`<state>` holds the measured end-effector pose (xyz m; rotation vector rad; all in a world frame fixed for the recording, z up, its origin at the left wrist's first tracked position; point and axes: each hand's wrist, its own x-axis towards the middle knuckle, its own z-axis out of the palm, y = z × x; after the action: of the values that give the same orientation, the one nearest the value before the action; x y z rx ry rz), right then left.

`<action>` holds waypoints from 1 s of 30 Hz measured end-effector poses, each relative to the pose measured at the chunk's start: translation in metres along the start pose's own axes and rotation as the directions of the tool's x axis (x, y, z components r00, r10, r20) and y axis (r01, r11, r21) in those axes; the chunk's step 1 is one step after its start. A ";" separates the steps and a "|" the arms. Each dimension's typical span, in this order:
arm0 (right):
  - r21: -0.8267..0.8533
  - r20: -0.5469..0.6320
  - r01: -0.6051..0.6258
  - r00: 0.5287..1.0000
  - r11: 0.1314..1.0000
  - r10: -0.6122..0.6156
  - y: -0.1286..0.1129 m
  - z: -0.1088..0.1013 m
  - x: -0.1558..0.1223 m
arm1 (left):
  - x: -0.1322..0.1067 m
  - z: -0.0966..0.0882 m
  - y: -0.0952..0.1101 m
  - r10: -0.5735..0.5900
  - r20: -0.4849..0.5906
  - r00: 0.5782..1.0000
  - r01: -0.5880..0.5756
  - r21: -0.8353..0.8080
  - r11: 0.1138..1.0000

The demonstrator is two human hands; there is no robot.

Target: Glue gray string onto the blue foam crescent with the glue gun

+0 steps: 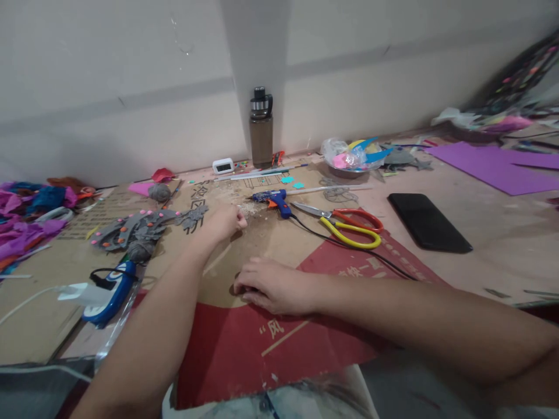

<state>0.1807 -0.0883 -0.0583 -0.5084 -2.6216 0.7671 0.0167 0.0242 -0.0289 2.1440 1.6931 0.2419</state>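
My left hand [227,221] is over the cardboard sheet [301,241], its fingers curled in; whatever they may hold is hidden. Just to its right lies a blue hot glue gun [282,203], its nozzle towards the hand. My right hand [271,286] rests lower on the sheet, near the red printed part, with bent fingers held together. Its palm faces down, so I cannot see whether anything is under the fingers. Left of my left hand lies a grey felt piece [131,228] dotted with pink and orange balls. Scissors [349,224] with red and yellow handles lie right of the glue gun.
A water bottle [261,137] and a small white digital clock [223,166] stand by the wall. A black phone [428,222] and purple sheets [489,166] lie on the right. On the left are a blue power strip [114,297] and colourful fabric [37,224]. A filled bowl [349,172] stands behind.
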 end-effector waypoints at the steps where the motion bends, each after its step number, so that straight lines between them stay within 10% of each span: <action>1: 0.002 0.004 0.000 1.000 1.000 0.000 0.000 0.000 0.000 | -0.001 -0.003 -0.003 0.027 -0.029 0.999 -0.026 0.027 0.999; 8: 0.006 0.008 0.012 1.000 1.000 -0.012 -0.001 -0.001 0.002 | 0.006 -0.005 -0.032 -0.085 -0.178 0.980 0.040 -0.242 0.969; 30: -0.027 0.001 0.025 1.000 0.999 -0.025 0.001 0.001 0.000 | 0.005 -0.009 -0.032 -0.019 -0.153 0.988 0.040 0.131 0.991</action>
<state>0.1802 -0.0878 -0.0589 -0.4823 -2.6368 0.7256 -0.0139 0.0365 -0.0346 2.2446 1.8732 0.2977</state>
